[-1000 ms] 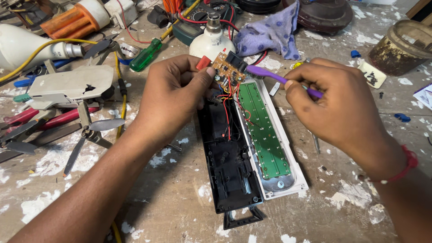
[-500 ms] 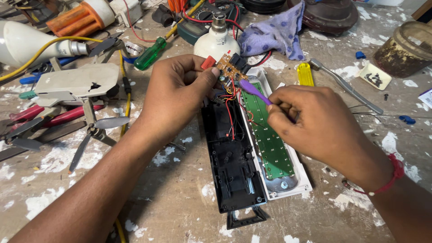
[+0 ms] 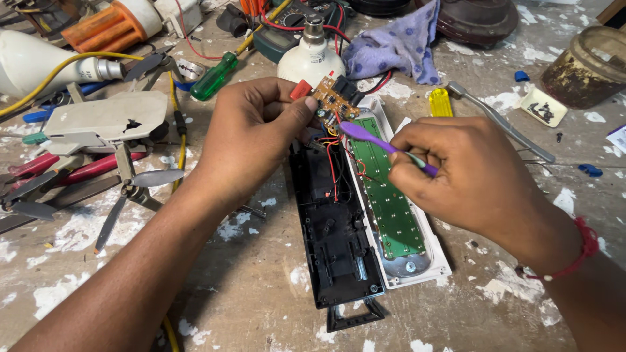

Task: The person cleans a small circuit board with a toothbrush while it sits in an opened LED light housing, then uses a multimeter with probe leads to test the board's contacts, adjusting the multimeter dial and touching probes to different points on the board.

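While a small brown circuit board (image 3: 334,99) is pinched between thumb and fingers of the left hand (image 3: 251,140), a purple tool (image 3: 385,146) is gripped in the closed right hand (image 3: 473,176), its tip laid against the board's lower edge. Red wires (image 3: 332,173) are seen running from the board into the black shell (image 3: 336,248), which lies open on the table (image 3: 248,287). Touching its right side, a white shell (image 3: 438,264) is set, carrying a long green board (image 3: 391,208). Behind the hands a white bulb (image 3: 311,57), a green-handled screwdriver (image 3: 214,76) and a purple cloth (image 3: 398,45) are recorded. A grey device with propeller blades, possibly a drone (image 3: 104,120), is noted at left.
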